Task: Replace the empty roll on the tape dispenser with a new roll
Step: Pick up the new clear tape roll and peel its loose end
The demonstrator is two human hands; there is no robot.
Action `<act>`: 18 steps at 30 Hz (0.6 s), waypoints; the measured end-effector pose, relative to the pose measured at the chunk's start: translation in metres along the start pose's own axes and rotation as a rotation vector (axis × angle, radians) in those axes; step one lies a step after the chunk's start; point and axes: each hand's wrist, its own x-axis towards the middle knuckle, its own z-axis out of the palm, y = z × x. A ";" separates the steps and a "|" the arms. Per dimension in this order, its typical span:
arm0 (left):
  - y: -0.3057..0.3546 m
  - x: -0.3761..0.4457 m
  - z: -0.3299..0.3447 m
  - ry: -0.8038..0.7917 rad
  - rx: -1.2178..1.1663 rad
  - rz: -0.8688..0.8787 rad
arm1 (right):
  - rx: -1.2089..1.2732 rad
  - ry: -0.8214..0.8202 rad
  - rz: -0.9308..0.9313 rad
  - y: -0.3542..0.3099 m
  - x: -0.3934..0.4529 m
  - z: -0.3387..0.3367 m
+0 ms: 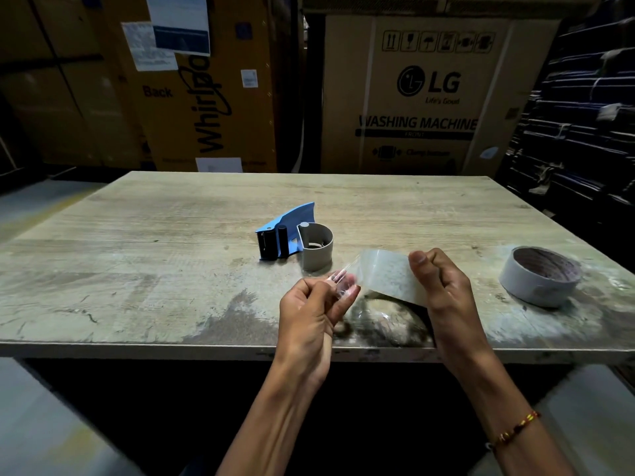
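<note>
Stacked appliance cartons behind worn desk [137,235]. Blue tape dispenser [285,235] mid-desk, grey empty roll [316,247] on it. New roll [539,276] near right edge. Left hand [309,314] and right hand [443,286] each grip pinched on clear tape strip [388,280]. Risk: strip folds, sticks to fingers.

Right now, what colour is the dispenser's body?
Blue, with a black roller end; the dispenser shows best in the head view.
</note>
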 end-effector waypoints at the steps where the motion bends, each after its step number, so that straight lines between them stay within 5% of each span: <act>1: 0.000 0.000 0.000 -0.012 -0.001 -0.002 | 0.038 0.001 0.019 -0.001 0.000 0.000; 18: 0.014 -0.012 -0.011 -0.251 0.101 -0.055 | 0.173 0.024 0.085 0.002 0.004 -0.010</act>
